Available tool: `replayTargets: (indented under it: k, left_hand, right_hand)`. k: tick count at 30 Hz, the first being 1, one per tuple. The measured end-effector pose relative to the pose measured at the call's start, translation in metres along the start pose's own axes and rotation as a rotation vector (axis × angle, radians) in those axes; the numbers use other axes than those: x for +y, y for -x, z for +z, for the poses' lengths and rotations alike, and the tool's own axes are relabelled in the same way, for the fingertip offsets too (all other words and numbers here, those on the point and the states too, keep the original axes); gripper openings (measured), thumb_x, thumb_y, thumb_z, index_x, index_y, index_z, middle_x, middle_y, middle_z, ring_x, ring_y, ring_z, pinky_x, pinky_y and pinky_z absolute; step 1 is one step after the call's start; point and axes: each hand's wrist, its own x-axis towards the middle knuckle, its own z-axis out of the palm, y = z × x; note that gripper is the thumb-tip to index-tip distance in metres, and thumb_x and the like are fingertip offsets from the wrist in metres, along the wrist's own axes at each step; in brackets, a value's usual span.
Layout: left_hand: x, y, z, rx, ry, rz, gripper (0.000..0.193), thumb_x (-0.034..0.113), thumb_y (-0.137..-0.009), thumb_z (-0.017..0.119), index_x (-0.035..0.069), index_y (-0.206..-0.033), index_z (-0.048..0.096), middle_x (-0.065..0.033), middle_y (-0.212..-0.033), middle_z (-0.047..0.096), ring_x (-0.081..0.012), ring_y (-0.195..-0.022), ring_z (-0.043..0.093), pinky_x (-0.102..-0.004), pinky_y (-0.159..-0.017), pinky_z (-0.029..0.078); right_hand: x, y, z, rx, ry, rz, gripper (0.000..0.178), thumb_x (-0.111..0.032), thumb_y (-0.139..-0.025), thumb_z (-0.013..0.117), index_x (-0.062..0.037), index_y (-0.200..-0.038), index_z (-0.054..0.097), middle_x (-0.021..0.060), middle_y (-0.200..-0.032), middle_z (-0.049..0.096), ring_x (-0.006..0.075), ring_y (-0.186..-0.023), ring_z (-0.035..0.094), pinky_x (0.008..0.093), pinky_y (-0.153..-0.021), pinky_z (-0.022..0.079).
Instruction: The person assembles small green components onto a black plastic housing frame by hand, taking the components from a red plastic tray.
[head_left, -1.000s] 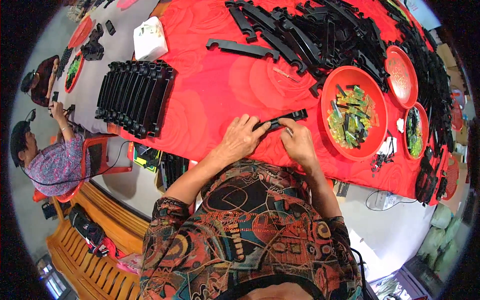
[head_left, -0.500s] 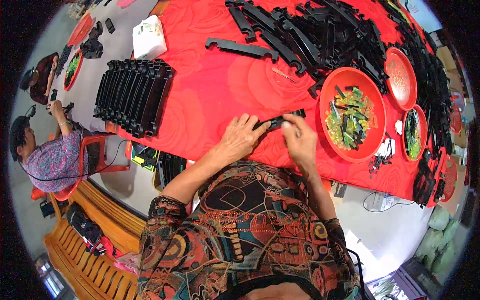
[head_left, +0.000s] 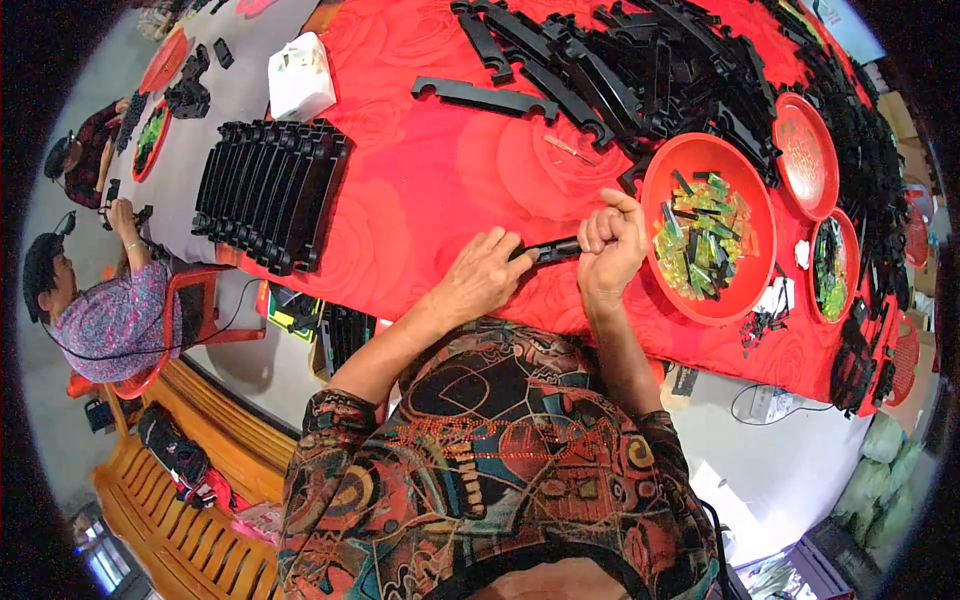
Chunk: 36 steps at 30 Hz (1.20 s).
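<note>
A narrow black plastic part (head_left: pixel 554 251) is held between my hands above the red cloth. My left hand (head_left: pixel 478 272) grips its left end, fingers bent over the top. My right hand (head_left: pixel 612 252) is curled into a fist around the part's right end, the thumb side raised; whether it also pinches something small is hidden. Just right of that hand stands a red bowl (head_left: pixel 655 275) holding small yellow-green translucent pieces and dark strips (head_left: pixel 704 235).
Loose black plastic parts (head_left: pixel 610 75) are heaped at the back. Further left lie a stack of similar parts (head_left: pixel 272 195) and a white tissue pack (head_left: pixel 300 78). Beyond the bowl are a red plate (head_left: pixel 803 155) and a smaller dish (head_left: pixel 832 265). A person (head_left: pixel 110 305) sits far left.
My right hand has gone from loosely bent fingers over the part to a closed fist at its right end, turned upward. My left hand keeps its grip.
</note>
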Motion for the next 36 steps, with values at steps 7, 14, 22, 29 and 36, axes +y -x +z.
replayTargets:
  k: [7,14,22,29,36]
  left_hand:
    - [0.000,0.001,0.003,-0.007,-0.034,-0.015,0.033,0.008,-0.072,0.059,0.008,-0.105,0.062,-0.0086,-0.084,0.047,-0.0248,-0.079,0.048,-0.0352,-0.064,0.044]
    - [0.001,0.000,0.002,-0.037,-0.023,-0.045,0.034,0.009,-0.073,0.059,0.010,-0.107,0.062,-0.0087,-0.085,0.047,-0.0249,-0.080,0.048,-0.0359,-0.065,0.044]
    - [0.003,-0.002,0.002,-0.082,-0.042,-0.060,0.034,0.010,-0.074,0.059,0.010,-0.108,0.062,-0.0091,-0.086,0.047,-0.0251,-0.083,0.048,-0.0361,-0.066,0.043]
    - [0.001,-0.003,0.001,-0.119,0.013,-0.088,0.030,0.012,-0.076,0.059,0.009,-0.105,0.063,-0.0090,-0.084,0.047,-0.0249,-0.082,0.048,-0.0364,-0.066,0.041]
    - [-0.001,-0.005,0.004,-0.098,0.050,-0.088,0.027,0.011,-0.076,0.059,0.007,-0.102,0.064,-0.0096,-0.083,0.047,-0.0254,-0.081,0.048,-0.0368,-0.065,0.041]
  right_hand:
    - [0.010,-0.004,0.000,0.007,-0.028,0.002,0.017,-0.004,-0.085,0.035,0.0041,-0.085,0.051,-0.0034,-0.051,0.026,0.0063,-0.040,0.023,0.0227,-0.037,0.022]
    - [0.011,-0.003,0.001,-0.007,-0.024,0.015,0.017,-0.003,-0.085,0.035,0.0041,-0.083,0.050,-0.0037,-0.051,0.026,0.0061,-0.039,0.022,0.0225,-0.037,0.022]
    - [0.016,-0.003,0.000,0.022,0.098,-0.007,0.019,-0.004,-0.084,0.034,0.0025,-0.078,0.051,-0.0039,-0.052,0.028,0.0049,-0.040,0.024,0.0223,-0.036,0.022]
    - [0.018,-0.005,0.009,0.069,0.203,0.024,0.019,-0.008,-0.084,0.035,0.0015,-0.075,0.049,-0.0036,-0.052,0.029,0.0047,-0.040,0.023,0.0223,-0.036,0.023]
    - [0.020,-0.003,0.009,0.043,0.247,0.015,0.019,-0.010,-0.083,0.036,0.0008,-0.073,0.049,-0.0039,-0.054,0.029,0.0044,-0.042,0.025,0.0218,-0.038,0.024]
